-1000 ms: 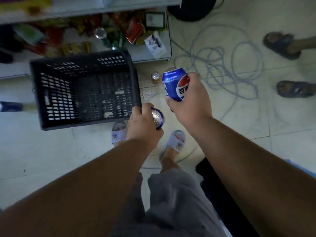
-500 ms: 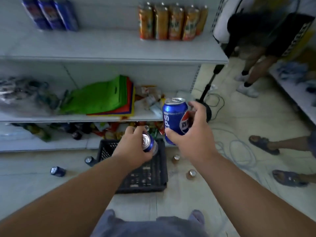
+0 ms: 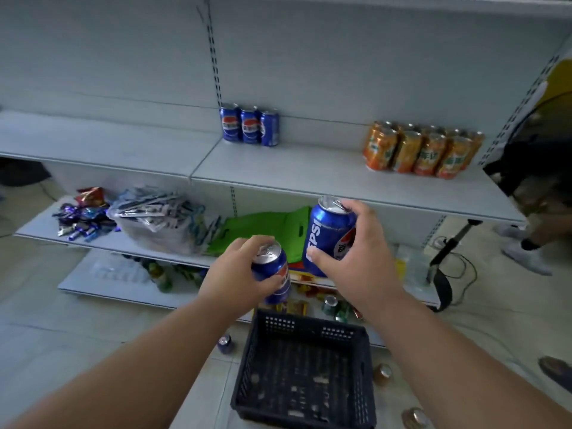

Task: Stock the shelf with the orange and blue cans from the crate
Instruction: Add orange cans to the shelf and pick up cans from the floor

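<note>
The view has swung up from the crate [image 3: 305, 366] to the shelf [image 3: 309, 168], so placing comes next. The left hand [image 3: 238, 274] grips 1 blue can [image 3: 274, 274]; the right hand [image 3: 356, 258] grips another [image 3: 328, 233] reading "PEPSI". 3 Pepsi cans [image 3: 249, 125] already stand there, orange cans [image 3: 421, 150] well apart.

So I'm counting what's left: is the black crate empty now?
Empty: the crate's mesh floor shows bare, with no cans inside; a few loose cans lie outside on the floor.
</note>
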Demonstrator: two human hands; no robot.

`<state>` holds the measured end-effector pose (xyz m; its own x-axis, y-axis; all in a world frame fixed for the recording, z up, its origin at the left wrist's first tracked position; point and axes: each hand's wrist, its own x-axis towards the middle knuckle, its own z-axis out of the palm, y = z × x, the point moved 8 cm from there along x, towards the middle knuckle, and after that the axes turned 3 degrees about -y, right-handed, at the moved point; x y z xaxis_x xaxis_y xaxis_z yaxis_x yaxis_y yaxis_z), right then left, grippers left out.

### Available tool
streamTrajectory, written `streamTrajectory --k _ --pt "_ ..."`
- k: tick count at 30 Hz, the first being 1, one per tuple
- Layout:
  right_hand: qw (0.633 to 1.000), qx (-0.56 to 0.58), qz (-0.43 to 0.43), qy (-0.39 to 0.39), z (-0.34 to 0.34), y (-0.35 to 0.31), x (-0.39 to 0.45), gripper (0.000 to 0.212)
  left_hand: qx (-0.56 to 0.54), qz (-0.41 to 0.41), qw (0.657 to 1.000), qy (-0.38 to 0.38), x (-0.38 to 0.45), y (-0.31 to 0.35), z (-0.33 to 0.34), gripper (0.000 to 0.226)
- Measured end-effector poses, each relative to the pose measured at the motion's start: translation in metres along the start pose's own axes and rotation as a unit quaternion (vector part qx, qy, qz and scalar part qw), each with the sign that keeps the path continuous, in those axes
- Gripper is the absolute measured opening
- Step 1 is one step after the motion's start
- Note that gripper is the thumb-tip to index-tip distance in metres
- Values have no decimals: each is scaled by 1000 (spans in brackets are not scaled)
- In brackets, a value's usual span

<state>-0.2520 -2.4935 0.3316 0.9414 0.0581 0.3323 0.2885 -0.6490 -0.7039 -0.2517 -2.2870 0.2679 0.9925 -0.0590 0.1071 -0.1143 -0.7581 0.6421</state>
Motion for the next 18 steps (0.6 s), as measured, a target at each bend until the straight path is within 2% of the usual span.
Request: streamTrajectory --k 7,12,18 --pt "1000 -13 -21 -5 32 -20 71 83 1 4 999 46 54 -15 -50 59" --pt "999 -33 2 35 54 -24 131 81 35 43 998 22 127 -31 -74 59" --pt "993 -64 53 80 94 -25 207 84 21 70 997 -7 241 -66 -101 61"
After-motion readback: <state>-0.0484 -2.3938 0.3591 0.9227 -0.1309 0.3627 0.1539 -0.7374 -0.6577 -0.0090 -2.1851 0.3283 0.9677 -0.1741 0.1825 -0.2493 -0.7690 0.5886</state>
